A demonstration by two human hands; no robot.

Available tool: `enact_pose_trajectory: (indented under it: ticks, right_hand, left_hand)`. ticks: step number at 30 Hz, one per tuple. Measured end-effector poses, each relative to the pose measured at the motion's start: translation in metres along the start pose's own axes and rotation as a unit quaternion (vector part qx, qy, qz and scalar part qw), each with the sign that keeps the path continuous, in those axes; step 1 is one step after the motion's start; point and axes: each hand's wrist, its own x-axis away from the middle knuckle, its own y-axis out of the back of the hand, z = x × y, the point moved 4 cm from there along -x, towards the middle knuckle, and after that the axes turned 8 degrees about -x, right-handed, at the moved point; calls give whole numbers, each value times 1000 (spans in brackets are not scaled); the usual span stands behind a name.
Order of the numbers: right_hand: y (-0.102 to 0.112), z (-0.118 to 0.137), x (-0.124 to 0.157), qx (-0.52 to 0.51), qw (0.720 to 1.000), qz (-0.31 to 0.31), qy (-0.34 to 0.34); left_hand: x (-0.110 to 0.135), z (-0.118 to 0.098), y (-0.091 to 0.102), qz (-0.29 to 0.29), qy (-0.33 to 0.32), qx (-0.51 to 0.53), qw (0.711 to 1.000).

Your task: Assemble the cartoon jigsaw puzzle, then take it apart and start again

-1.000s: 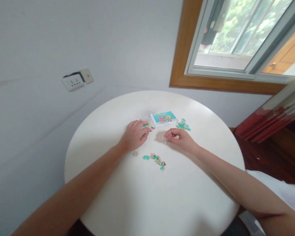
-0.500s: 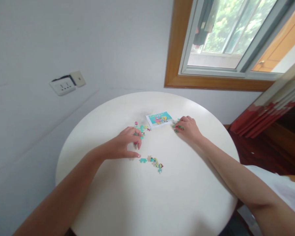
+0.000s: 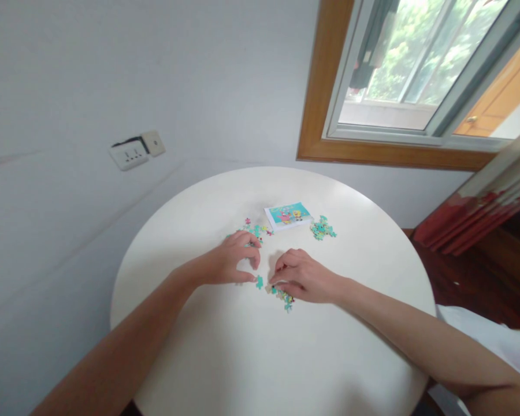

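Observation:
Both my hands rest on a round white table (image 3: pixel 251 358) over a small joined strip of jigsaw pieces (image 3: pixel 286 299). My left hand (image 3: pixel 229 263) has its fingers curled, thumb and fingertips pinched beside a loose teal piece (image 3: pixel 259 282). My right hand (image 3: pixel 301 276) lies curled on the strip's left end, fingertips pressed on the pieces. A small puzzle box (image 3: pixel 288 215) with a cartoon picture lies further back. Loose pieces lie in one cluster (image 3: pixel 253 230) left of the box and another cluster (image 3: pixel 323 227) to its right.
A white wall with a socket plate (image 3: pixel 135 151) stands behind the table. A wood-framed window (image 3: pixel 398 104) is at the upper right. A red and pale curtain (image 3: pixel 481 214) hangs at the right edge, above a dark floor.
My right hand has come back from the pieces right of the box to the joined strip. My left hand has shifted slightly right towards the teal piece.

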Motion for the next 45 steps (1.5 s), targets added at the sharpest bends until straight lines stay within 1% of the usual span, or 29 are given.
enact_pose_trajectory:
  ticks: [4,9,12,16,19,22,27,30,32,35,38,42,45]
  right_hand:
    - [2,-4,1,-38,999,-10,5]
    - [6,-10,-1,-51,998,-48,7]
    - [3,-6,-2,-20,999,-26,23]
    - [2,-2,0,77,997,16,15]
    - [7,-6,3,127,992,16,-7]
    - [17,-18,5,165,985,5,-44]
    - [46,-53,19,213,969,-28,-124]
    - [63,-75,30,225,959,-50,-167]
    - [69,-86,35,220,955,-63,-189]
    - [72,-94,38,196,953,-89,-215]
    - [66,-94,34,185,951,-115,-221]
    - [59,-93,31,205,946,-127,-219]
    - [61,-97,33,219,935,-139,-241]
  left_hand:
    - [-2,2,-4,-15,7,-1,1000]
    - [-7,-2,-10,-41,3,-8,999]
    - [-10,-7,-11,-55,-4,-8,998]
    - [-12,-8,-7,-78,3,-8,997]
    - [-13,-2,-4,-107,20,-30,994]
    - [-13,5,-3,-129,33,-54,990]
    - [-14,13,-7,-141,30,-65,987]
    - [-15,13,-9,-139,27,-65,988]
    - [-15,12,-9,-140,24,-64,988]
    - [-15,11,-7,-144,28,-67,987]
    - [-15,12,-7,-146,29,-70,986]
    - [-15,14,-9,-149,27,-71,986]
    - [-15,14,-11,-149,27,-70,986]
